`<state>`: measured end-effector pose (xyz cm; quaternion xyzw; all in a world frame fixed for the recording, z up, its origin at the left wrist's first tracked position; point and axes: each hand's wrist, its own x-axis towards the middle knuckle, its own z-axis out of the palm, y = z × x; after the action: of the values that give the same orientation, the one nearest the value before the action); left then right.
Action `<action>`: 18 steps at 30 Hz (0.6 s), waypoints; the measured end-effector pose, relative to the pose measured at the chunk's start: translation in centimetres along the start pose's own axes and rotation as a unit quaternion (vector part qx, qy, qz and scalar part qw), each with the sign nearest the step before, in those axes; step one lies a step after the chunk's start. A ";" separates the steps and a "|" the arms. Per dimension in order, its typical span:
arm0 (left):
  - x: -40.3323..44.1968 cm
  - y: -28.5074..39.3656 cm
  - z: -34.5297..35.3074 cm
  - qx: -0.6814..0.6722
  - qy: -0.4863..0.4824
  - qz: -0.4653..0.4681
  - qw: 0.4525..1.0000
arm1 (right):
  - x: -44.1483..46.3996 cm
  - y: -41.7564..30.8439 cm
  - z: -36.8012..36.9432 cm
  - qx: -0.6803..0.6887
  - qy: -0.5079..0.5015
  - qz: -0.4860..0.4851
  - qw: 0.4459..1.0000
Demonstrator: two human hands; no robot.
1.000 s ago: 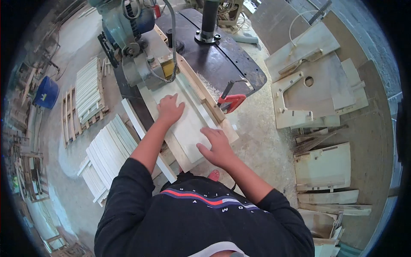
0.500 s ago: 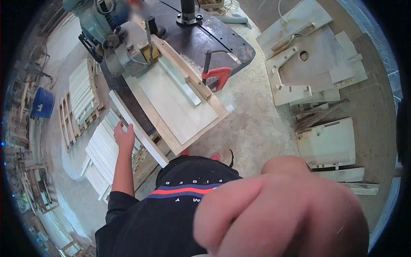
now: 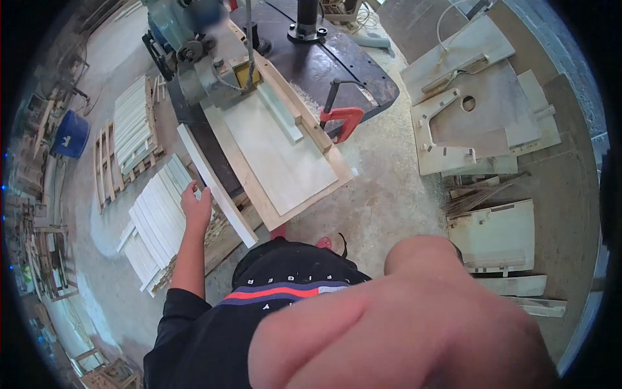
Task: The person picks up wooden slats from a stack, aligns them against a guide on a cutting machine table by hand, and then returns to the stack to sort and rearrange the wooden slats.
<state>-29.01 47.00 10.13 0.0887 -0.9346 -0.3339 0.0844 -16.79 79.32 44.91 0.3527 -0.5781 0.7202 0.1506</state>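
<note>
My left hand (image 3: 196,203) is held above the stack of white wooden strips (image 3: 155,214), thumb and fingers apart, with nothing in it. Just to its right stands a long white rail (image 3: 217,188). My right hand (image 3: 395,324) is very large and blurred close to the camera; its fingertips are hidden. On the machine's wooden bed lies a pale flat panel (image 3: 278,159), and a narrow strip (image 3: 282,113) lies along the wooden fence (image 3: 311,133). Neither hand touches them.
A blue-green machine (image 3: 175,32) stands at the bed's far end. A red clamp (image 3: 342,123) grips the dark metal table (image 3: 337,58). At left are a pallet of strips (image 3: 133,123) and a blue bucket (image 3: 71,135). Wooden panels (image 3: 492,236) lie at right.
Both hands have left the pale panel. My left hand moved left to above the strip stack, and my right hand came up close to the camera. The narrow strip now shows uncovered.
</note>
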 end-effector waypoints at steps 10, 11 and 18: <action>0.0 -1.0 1.1 -0.065 -0.019 -0.031 0.997 | 1.9 -1.7 1.2 -0.073 -0.037 -0.029 0.996; 0.2 -0.9 1.1 -0.074 -0.006 -0.023 0.997 | 2.0 -1.9 1.3 -0.082 -0.039 -0.028 0.995; 0.7 11.8 -6.9 -0.397 -0.065 -0.025 0.915 | 2.3 -3.0 1.7 -0.150 -0.023 -0.024 0.988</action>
<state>-29.52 51.63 22.99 0.0499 -0.7263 -0.6842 0.0436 -15.97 78.15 48.85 0.3570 -0.6740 0.6131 0.2057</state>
